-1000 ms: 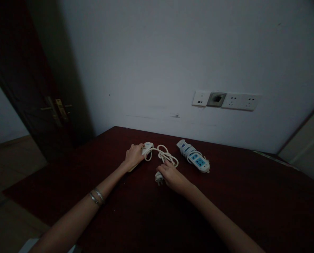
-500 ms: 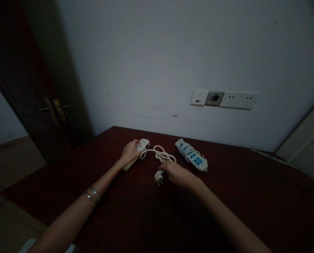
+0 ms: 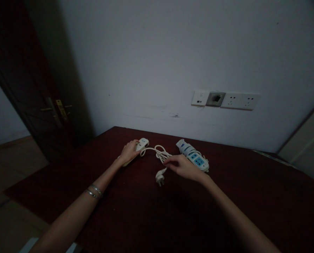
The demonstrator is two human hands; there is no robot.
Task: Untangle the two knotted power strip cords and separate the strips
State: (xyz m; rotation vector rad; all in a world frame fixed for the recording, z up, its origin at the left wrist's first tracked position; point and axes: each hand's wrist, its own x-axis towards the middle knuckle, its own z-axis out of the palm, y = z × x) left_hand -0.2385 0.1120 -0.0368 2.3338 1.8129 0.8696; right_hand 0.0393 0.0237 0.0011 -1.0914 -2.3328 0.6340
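Note:
On the dark red table (image 3: 135, 218) my left hand (image 3: 127, 151) is closed round a cream power strip (image 3: 141, 144). Its white cord (image 3: 157, 152) runs right in loose loops and ends in a white plug (image 3: 159, 179) lying on the table. My right hand (image 3: 184, 166) rests over the cord's loops, fingers curled and pinching the cord just above the plug. Right behind that hand lies a second power strip (image 3: 196, 160) with blue sockets and its cord wound round it.
A row of wall sockets (image 3: 225, 100) sits on the white wall behind the table. A dark wooden door (image 3: 27, 91) with a brass handle stands at the left. A pale cabinet edge (image 3: 304, 147) shows at the far right.
My right hand has slid right and away from the plug, drawing the cord out straighter. The left hand has shifted slightly left with the cream strip.

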